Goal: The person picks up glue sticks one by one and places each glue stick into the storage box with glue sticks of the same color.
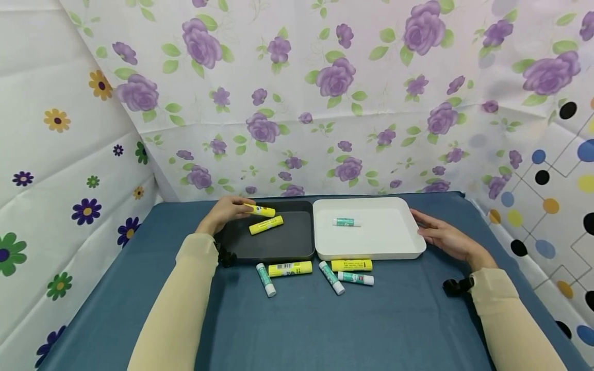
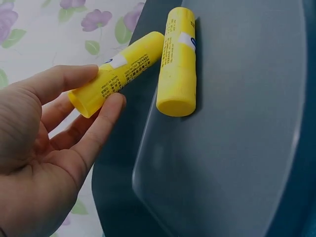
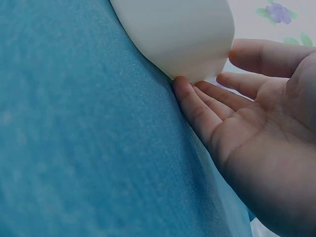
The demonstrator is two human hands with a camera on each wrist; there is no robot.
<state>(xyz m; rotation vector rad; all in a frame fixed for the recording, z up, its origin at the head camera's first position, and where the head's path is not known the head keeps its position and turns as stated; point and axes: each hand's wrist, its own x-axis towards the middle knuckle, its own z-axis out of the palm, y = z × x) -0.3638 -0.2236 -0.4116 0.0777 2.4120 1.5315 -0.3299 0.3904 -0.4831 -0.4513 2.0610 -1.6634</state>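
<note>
Glue stick [image 1: 262, 210] is pointing rightward from my left fingers [image 2: 101, 124], which are pinching its left end over the black tray [image 1: 278, 245]; another yellow stick [image 1: 266, 225] is lying just nearer me, right fingers [image 3: 198, 109] loosely touching the white tray [image 1: 387, 238].

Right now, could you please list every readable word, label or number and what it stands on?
"MADE IN CHINA" on the yellow glue stick in the left hand.
Too small or blurred to read: that stick's other print, the other yellow sticks, the green-and-white sticks.

Pale yellow sleeves [image 1: 174, 304]; small black wrist devices [image 1: 457, 287]
</note>
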